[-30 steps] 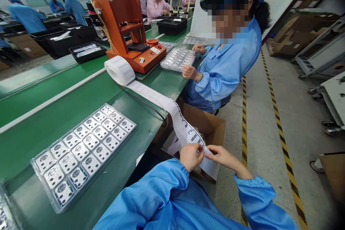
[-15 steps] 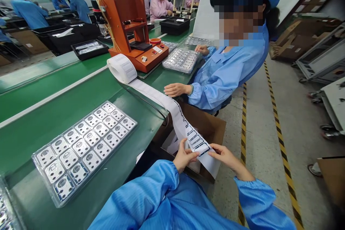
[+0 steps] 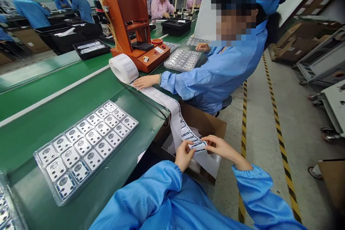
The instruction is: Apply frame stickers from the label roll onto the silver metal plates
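A long white backing strip [image 3: 175,111] with black-outlined adhesive pieces runs from a roll [image 3: 122,68] on the bench and hangs over the edge toward me. My left hand [image 3: 184,156] pinches its left border between thumb and fingers. On the other side, my right hand [image 3: 222,147] has thumb and fingertips closed at the strip's right border. Between my hands the strip is bent, with dark-edged pieces facing up. Left of me lies a clear tray [image 3: 93,171] of silver metal plates in rows; a few plates near its front corner have dark blue edging.
A co-worker's hand [image 3: 145,81] rests on the strip beside the roll. An orange press [image 3: 126,25] stands behind it. Another plate tray [image 3: 175,67] lies near the co-worker. Below the strip is an open cardboard box [image 3: 215,124] with white paper inside. A thin cable [image 3: 153,106] crosses the bench edge.
The co-worker's hand has reached left onto the strip near the roll. My hands have come slightly closer together, and the strip between them is now bent up.
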